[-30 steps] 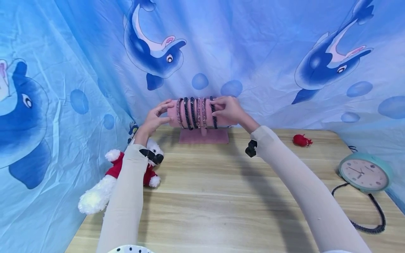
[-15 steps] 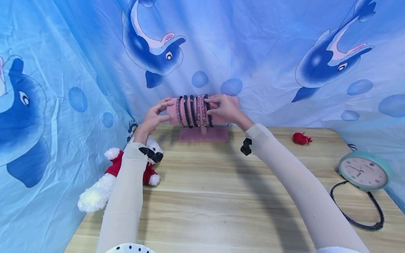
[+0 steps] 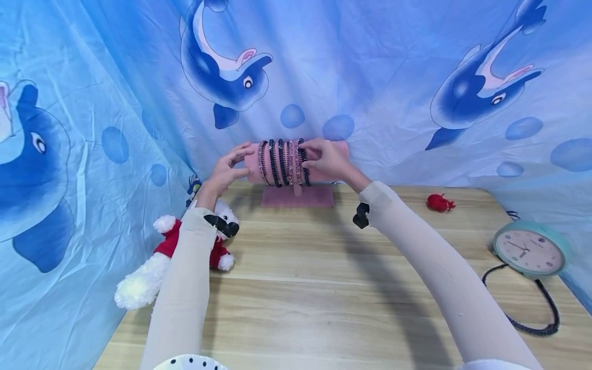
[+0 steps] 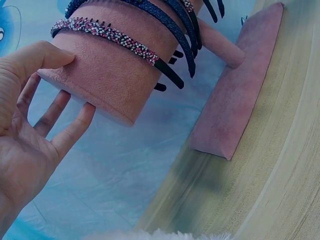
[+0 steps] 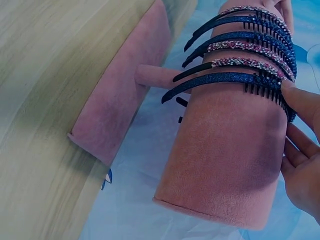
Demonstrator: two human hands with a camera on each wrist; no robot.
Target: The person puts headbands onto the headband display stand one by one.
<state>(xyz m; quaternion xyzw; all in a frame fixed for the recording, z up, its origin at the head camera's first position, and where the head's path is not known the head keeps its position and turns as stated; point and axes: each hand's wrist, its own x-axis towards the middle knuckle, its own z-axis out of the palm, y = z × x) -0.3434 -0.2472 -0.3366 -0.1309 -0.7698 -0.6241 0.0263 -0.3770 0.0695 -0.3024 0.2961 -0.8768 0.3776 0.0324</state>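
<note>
A pink plush headband stand (image 3: 297,197) is at the back of the table, its horizontal roll (image 5: 220,155) raised on a short post. Several toothed headbands circle the roll, some dark blue, some beaded pink and silver, like the beaded one (image 4: 115,37) nearest my left hand (image 3: 225,172). That hand holds the roll's left end, thumb on one side and fingertips on the other. My right hand (image 3: 327,160) pinches the rightmost dark blue headband (image 5: 225,78), which sits close beside a beaded one. The lower finger contact is partly hidden in the right wrist view.
A white plush toy (image 3: 143,288) in red lies under my left forearm. At the right stand a mint-green alarm clock (image 3: 529,251) and another dark headband (image 3: 536,329) lying on the table. A small red object (image 3: 440,203) lies at the back right.
My right hand has slid the dark blue headband left along the roll, up beside the others, and has stayed there over the last half second. My left hand has kept its place.
</note>
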